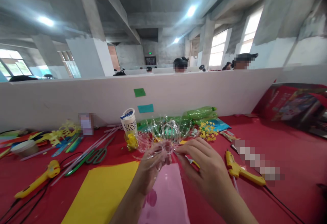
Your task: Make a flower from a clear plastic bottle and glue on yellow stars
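A clear plastic bottle top (168,147), cut into thin curling strips, is held up in front of me with its round neck facing me. My left hand (152,161) is closed around its left side. On the right, my right hand (204,156) pinches at its edge beside the neck; whether a small piece is between the fingertips I cannot make out. Below my hands lie a pink sheet (168,196) and a yellow sheet (102,193). Part of a blade-like tool with a yellow handle (195,163) shows behind my right hand.
Yellow glue guns lie at left (38,179) and right (242,173), with cords. Green-handled scissors (97,154) sit left. Behind stand a white cup (129,122), green bottles (201,113) and yellow star cutouts (208,131). A white partition (63,98) borders the red table (276,139).
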Available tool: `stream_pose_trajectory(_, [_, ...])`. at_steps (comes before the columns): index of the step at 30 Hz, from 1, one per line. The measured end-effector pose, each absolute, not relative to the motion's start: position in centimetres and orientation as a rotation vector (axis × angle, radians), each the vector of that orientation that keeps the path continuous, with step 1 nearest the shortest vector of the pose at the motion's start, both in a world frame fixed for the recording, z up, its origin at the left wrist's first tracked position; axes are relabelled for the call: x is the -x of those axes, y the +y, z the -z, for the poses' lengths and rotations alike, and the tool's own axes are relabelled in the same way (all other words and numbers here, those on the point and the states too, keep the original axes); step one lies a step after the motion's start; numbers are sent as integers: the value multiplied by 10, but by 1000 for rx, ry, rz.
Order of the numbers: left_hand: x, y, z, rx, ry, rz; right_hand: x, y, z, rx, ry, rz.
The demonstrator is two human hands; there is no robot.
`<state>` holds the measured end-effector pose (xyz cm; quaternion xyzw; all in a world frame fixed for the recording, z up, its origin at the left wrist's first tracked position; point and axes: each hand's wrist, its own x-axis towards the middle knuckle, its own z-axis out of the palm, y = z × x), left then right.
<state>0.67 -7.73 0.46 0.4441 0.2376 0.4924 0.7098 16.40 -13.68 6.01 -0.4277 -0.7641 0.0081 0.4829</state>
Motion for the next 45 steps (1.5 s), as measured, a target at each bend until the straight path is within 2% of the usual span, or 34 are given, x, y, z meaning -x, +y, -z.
stream_pose_trajectory(15, [-12,-81,-3,-962,493,-1096,-159,-132,-50,1182,-1701,-146])
stream_pose_trajectory(21, [-9,-82,-7,-945,491,-1091,-156,-135,-54,1046,-1809,-152])
stream_pose_trajectory(32, [-5,-80,-10,-944,485,-1176,-153,-137,-58,872,-2159,51])
stream_pose_trajectory(45, [-4,-80,-6,-899,453,-1175,-155,-140,-61,906,-2029,-55])
